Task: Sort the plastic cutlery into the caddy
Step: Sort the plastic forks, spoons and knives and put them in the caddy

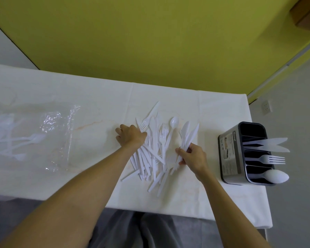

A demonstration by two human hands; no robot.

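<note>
A loose pile of white plastic cutlery (pixel 156 149) lies mid-table: forks, knives and a spoon (pixel 174 122). My left hand (pixel 131 136) rests on the pile's left edge, fingers curled down; what they grip is hidden. My right hand (pixel 193 156) pinches a couple of white knives (pixel 190 136) at the pile's right side, blades pointing up and away. The dark caddy (pixel 229 154) stands at the table's right edge. It holds two knives (pixel 268 144), a fork (pixel 272 159) and a spoon (pixel 276 176) in separate slots.
A clear plastic bag (pixel 48 133) with more white cutlery (pixel 11 140) lies on the table's left. The white tablecloth (pixel 97 97) ends close behind at a yellow wall (pixel 150 36). The caddy sits near the right table edge, grey floor beyond.
</note>
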